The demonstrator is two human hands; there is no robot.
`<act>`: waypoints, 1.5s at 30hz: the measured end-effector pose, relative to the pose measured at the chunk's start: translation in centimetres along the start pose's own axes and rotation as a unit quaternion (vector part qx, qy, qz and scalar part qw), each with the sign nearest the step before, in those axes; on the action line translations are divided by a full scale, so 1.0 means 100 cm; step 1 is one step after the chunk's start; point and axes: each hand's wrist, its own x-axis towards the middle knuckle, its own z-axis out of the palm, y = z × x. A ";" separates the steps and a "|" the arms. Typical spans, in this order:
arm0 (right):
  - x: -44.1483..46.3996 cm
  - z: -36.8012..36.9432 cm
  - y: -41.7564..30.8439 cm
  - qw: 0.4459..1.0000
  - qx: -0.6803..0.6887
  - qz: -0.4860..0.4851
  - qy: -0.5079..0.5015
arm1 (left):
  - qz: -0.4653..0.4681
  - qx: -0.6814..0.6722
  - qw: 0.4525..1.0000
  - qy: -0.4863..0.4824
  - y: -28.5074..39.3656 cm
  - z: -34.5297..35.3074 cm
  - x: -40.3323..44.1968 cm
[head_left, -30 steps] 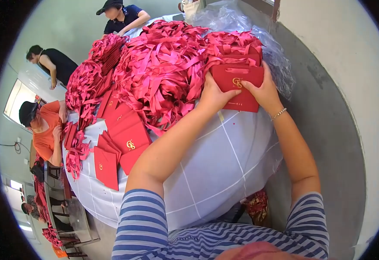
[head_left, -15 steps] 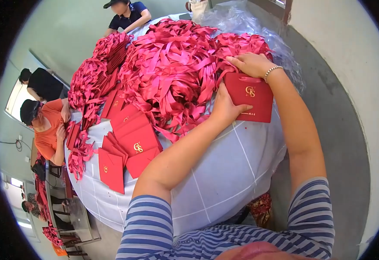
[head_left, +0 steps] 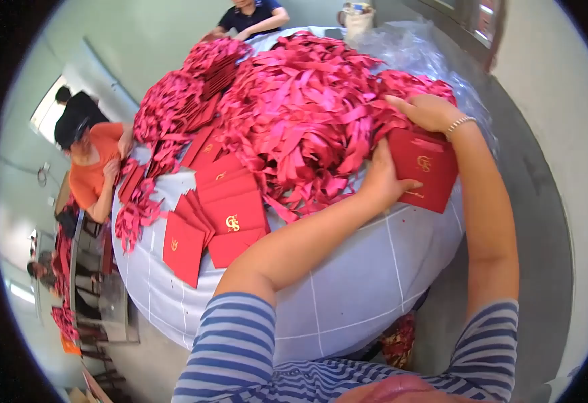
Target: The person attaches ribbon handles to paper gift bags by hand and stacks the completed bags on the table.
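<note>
A red bag with a gold logo lies near the table's right edge, other red bags apparently beneath it. My left hand grips its left side, thumb across the front and fingers behind. Over the bag's top edge and the ribbon handles rests my right hand, its fingers stretched out to the left and the thumb side partly hidden. A big heap of pink-red ribbon handles lies just left of my hands.
Several red bags lie fanned out at centre left. More ribboned bags are stacked behind them. Clear plastic lies at the back right. A person in orange works at the left edge, another person at the back.
My right hand has moved from the bag's right side up to its top edge and the ribbons. My left hand still holds the left side. The view has shifted, moving the table contents rightward.
</note>
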 end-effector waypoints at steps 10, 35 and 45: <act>0.047 0.004 0.024 0.984 -0.092 0.046 0.144 | -0.182 0.022 0.980 -0.073 0.003 0.017 0.064; -0.077 0.076 -0.016 0.919 -0.210 0.025 0.334 | -0.062 0.055 0.985 -0.155 0.041 -0.078 -0.037; -0.115 0.118 -0.040 0.896 0.056 -0.069 0.435 | -0.093 -0.022 0.971 -0.218 0.048 -0.223 -0.141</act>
